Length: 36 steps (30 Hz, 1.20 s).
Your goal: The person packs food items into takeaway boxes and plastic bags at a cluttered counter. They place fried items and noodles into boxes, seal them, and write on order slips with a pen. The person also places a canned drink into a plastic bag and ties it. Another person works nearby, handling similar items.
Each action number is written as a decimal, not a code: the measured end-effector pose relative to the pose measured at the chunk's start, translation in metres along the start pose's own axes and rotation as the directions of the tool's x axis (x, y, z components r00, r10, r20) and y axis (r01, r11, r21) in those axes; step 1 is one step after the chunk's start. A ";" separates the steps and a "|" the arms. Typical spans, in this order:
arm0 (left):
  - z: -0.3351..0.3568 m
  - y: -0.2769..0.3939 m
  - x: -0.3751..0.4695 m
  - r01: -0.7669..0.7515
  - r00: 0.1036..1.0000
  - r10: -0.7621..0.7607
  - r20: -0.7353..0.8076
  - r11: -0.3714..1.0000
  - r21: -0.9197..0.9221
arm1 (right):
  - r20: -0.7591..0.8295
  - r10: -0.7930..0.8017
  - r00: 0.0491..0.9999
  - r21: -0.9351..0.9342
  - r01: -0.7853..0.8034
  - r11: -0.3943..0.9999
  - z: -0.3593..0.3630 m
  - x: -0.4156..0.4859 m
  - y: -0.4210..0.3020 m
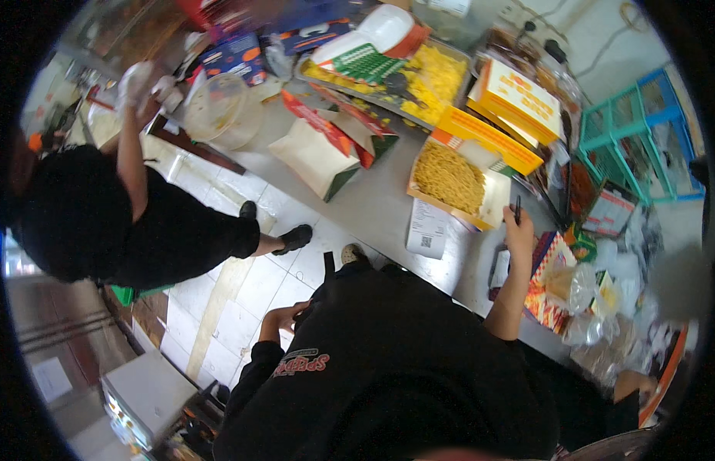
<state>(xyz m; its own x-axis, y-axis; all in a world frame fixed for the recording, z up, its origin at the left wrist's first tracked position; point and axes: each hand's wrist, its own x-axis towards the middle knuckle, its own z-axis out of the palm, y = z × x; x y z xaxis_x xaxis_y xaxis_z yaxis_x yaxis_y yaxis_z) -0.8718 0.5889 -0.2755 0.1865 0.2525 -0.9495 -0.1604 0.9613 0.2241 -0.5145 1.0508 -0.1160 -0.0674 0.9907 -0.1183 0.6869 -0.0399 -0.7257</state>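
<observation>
My right hand holds a black pen upright above the steel table, at the near right corner of an open cardboard box of noodles. A printed paper slip with a code lies partly under that box. My left hand is low at my side against my black shirt; its fingers are partly hidden, so I cannot tell whether it holds anything. Left of the noodles lie open paper bags. Beyond them, a metal tray of yellow food carries a black scoop and an open food box.
A gloved co-worker stands at the left by a clear plastic tub. Yellow-white boxes stand behind the noodles. Green and blue baskets, a checkered box and plastic bags are at right. Another person's hand shows lower right.
</observation>
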 end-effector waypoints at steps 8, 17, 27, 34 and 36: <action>0.000 -0.013 -0.026 -0.001 0.999 0.001 -0.035 1.000 -0.008 | -0.078 0.022 0.997 0.098 -0.014 0.995 -0.005 -0.018 -0.007; -0.007 0.088 -0.032 -0.222 0.975 0.211 0.069 0.922 0.319 | -0.105 -0.016 0.994 0.149 0.032 0.988 -0.009 -0.036 -0.013; 0.076 0.206 -0.075 -0.501 0.732 0.681 0.030 0.507 0.702 | -0.083 0.073 0.994 0.246 -0.051 0.968 -0.006 -0.060 -0.025; 0.138 0.288 -0.040 -0.706 0.455 0.884 0.105 0.287 0.647 | -0.051 0.192 0.980 0.302 -0.168 0.939 0.005 -0.056 -0.028; 0.150 0.303 -0.014 -0.767 0.440 0.898 -0.014 0.384 0.514 | -0.032 0.201 0.979 0.267 -0.186 0.946 0.011 -0.045 -0.027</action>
<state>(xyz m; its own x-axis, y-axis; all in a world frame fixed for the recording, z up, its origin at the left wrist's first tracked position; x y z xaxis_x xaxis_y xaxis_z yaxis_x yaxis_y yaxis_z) -0.7774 0.8931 -0.1611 -0.0759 0.9726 -0.2198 0.2936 0.2324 0.9272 -0.5378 1.0062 -0.0990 0.0956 0.9661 -0.2399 0.4687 -0.2564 -0.8453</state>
